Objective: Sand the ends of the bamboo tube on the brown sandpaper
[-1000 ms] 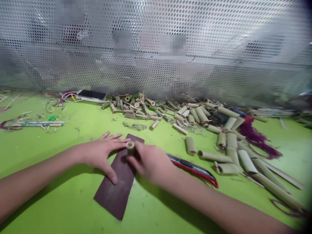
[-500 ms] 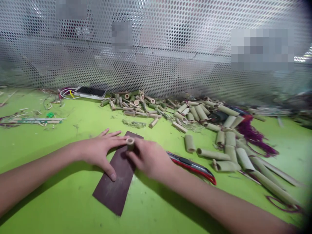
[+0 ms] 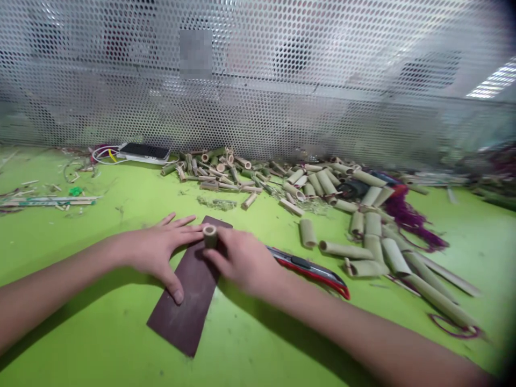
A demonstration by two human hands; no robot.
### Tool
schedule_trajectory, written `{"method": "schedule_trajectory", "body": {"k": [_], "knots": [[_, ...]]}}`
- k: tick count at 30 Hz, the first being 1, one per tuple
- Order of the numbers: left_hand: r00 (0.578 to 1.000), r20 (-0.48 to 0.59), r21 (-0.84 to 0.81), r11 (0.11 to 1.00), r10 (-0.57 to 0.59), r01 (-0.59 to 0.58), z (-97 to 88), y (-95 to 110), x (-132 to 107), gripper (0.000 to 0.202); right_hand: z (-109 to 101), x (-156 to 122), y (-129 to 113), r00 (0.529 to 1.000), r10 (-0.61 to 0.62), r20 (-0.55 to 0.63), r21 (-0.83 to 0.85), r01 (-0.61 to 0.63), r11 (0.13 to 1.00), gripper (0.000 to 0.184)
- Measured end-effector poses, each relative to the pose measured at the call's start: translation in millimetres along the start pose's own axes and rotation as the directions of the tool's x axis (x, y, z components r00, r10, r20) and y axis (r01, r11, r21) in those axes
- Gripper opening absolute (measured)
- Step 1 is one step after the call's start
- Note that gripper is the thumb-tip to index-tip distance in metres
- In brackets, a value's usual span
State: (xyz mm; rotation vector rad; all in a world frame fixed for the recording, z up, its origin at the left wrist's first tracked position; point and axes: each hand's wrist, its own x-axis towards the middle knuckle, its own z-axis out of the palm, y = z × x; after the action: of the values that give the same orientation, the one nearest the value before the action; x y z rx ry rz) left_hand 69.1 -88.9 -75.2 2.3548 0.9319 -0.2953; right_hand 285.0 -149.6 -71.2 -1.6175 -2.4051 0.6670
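We held a short bamboo tube (image 3: 210,241) in our right hand (image 3: 252,266), pinched between thumb and fingers. It stood upright over the upper part of a dark maroon sheet (image 3: 181,317), its pale, ring-shaped end facing up. Our left hand (image 3: 155,252) was spread and grasped nothing; its thumb lay on the sheet, and its index fingertip reached close to the tube, though we could not tell whether they touched. The sheet was flat, oblong and matte, with a paler, dusty-looking patch near its middle, and it lay aslant on the smooth lime-green table (image 3: 100,344).

Just beyond our right hand lay a utility knife (image 3: 310,269) with a red-edged handle. Farther right we saw smooth, hollow bamboo pieces (image 3: 307,234), some stubby and some long, and a tangle of stringy purple fibres (image 3: 407,223). Toward the back, a heap of narrower cut stems (image 3: 209,174) lay near a flat dark-topped device (image 3: 145,152) with a white cable. Behind everything rose a shiny metal screen (image 3: 226,107), punched with small holes.
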Motion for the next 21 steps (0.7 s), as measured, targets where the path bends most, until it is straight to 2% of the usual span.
{"method": "schedule_trajectory", "body": {"k": [3, 4, 7, 11, 14, 15, 18, 19, 21], "knots": [[1.000, 0.008, -0.005, 1.000, -0.006, 0.006, -0.4, 0.7, -0.2, 0.130, -0.1, -0.3, -2.1, 0.987, -0.115, 0.117, 0.015, 0.114, 0.993, 0.021], [1.000, 0.006, -0.006, 1.000, -0.009, 0.009, -0.4, 0.6, -0.2, 0.129, -0.4, 0.2, -2.4, 0.988, -0.103, 0.111, 0.008, 0.102, 0.995, 0.021], [1.000, -0.007, -0.006, 1.000, -0.003, 0.003, 0.4, -1.1, 0.4, 0.126, -0.6, 2.1, -2.6, 0.999, 0.031, 0.023, -0.032, -0.031, 0.999, 0.022], [1.000, -0.014, 0.007, 1.000, 0.027, -0.027, 1.3, -3.9, 1.7, 0.126, 1.3, 2.2, -2.1, 0.985, -0.128, 0.112, -0.017, 0.131, 0.991, 0.021], [1.000, -0.015, 0.009, 1.000, 0.027, -0.026, 1.6, -5.5, 2.1, 0.123, 1.1, 2.0, -1.9, 1.000, -0.003, -0.010, -0.041, 0.002, 0.999, 0.021], [1.000, -0.012, 0.008, 1.000, 0.026, -0.026, 1.8, -6.0, 2.2, 0.124, 0.8, 1.7, -2.1, 1.000, 0.006, -0.008, -0.042, -0.006, 0.999, 0.020], [0.999, -0.012, 0.008, 0.999, 0.040, -0.040, 2.3, -7.2, 2.1, 0.124, -0.5, 0.8, -2.1, 0.987, -0.112, 0.114, -0.035, 0.116, 0.993, 0.020], [0.999, -0.016, 0.010, 0.999, 0.043, -0.043, 2.4, -7.3, 2.1, 0.124, -0.9, 0.7, -1.7, 0.990, -0.095, 0.102, -0.044, 0.099, 0.994, 0.020], [0.999, -0.023, 0.009, 0.999, 0.035, -0.035, 2.4, -7.1, 2.0, 0.124, -1.2, 0.6, -0.9, 1.000, 0.007, 0.001, -0.064, -0.007, 0.998, 0.021]]}}
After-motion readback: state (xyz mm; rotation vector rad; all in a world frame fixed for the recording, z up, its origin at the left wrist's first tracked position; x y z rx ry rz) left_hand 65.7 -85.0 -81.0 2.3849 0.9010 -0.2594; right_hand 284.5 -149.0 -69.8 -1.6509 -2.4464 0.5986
